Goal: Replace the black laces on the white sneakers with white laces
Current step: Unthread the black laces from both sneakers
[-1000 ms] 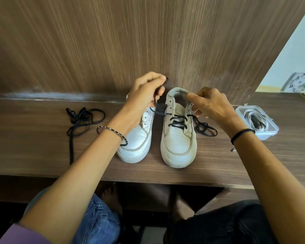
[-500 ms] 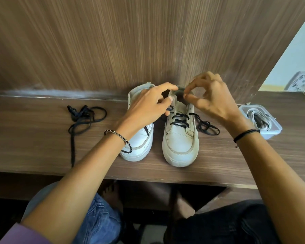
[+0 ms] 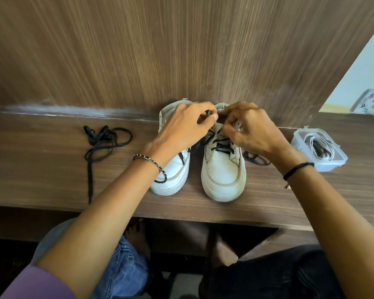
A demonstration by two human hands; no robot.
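Both left hand (image 3: 181,130) and right hand (image 3: 255,131) pinch the sneaker's (image 3: 222,175) black lace (image 3: 221,146) with curled fingers (image 3: 212,116); a tub (image 3: 327,165) holds white laces (image 3: 310,140).

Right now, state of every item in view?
right sneaker, upright, black-laced.
threaded lace, in lower eyelets, one end loose.
left sneaker, upright, lacing mostly hidden.
loose black lace, tangled on table.
container, open, holding white laces.
left hand, pinching threaded lace.
right hand, pinching right sneaker's top.

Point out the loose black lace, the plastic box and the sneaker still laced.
loose black lace (image 3: 94,135), head view, on its tangled end.
plastic box (image 3: 328,164), head view, on its front wall.
laced sneaker (image 3: 222,173), head view, on its toe.
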